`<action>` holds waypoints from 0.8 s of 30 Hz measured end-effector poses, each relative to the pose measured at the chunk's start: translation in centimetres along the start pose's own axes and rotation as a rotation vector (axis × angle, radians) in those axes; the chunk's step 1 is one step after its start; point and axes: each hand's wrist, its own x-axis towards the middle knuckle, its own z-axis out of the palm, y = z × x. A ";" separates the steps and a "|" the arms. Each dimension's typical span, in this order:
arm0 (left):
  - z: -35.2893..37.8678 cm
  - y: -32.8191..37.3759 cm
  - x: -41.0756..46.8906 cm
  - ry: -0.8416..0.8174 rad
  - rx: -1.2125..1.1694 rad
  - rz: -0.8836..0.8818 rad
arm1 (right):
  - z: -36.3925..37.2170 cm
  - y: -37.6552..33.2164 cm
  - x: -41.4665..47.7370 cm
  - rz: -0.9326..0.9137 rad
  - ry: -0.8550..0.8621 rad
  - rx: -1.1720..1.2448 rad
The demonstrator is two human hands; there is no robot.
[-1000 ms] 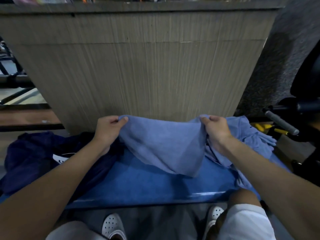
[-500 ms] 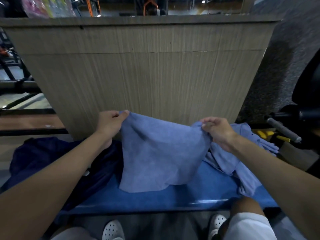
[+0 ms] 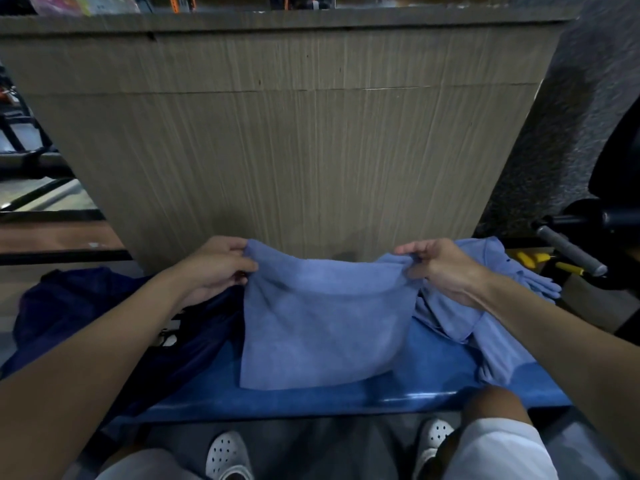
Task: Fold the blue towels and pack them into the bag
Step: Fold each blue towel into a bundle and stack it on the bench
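Looking like the back of a small shop or workshop tbh: a tall wood-grain counter panel (image 3: pixel 311 150) is filling the view, colourful packets (image 3: pixel 79 3) are sitting up behind it, metal racking (image 3: pixel 31 161) is showing on the left, yellow-handled tools (image 3: pixel 528 259) are lying by a blue bench (image 3: pixel 311 400)

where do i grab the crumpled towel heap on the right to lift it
Likely the loose end of the towel heap that drapes toward the near edge of the bench, pinched from above on the near side. It lies flat and free, while the far part is bunched.
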 end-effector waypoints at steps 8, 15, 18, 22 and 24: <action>-0.3 -0.7 1.4 0.210 0.323 0.273 | -1.1 0.5 1.0 -0.224 0.271 -0.158; -0.5 -0.2 3.4 0.252 0.636 0.473 | -2.3 0.1 3.0 -0.159 0.228 -0.248; -0.5 1.3 4.3 0.355 0.667 0.526 | -2.6 -1.1 3.9 -0.267 0.298 -0.447; -0.8 4.4 5.1 0.494 0.611 0.658 | -3.2 -3.8 4.7 -0.392 0.470 -0.486; -0.9 5.2 4.9 0.490 0.511 0.662 | -3.5 -4.9 4.3 -0.464 0.490 -0.531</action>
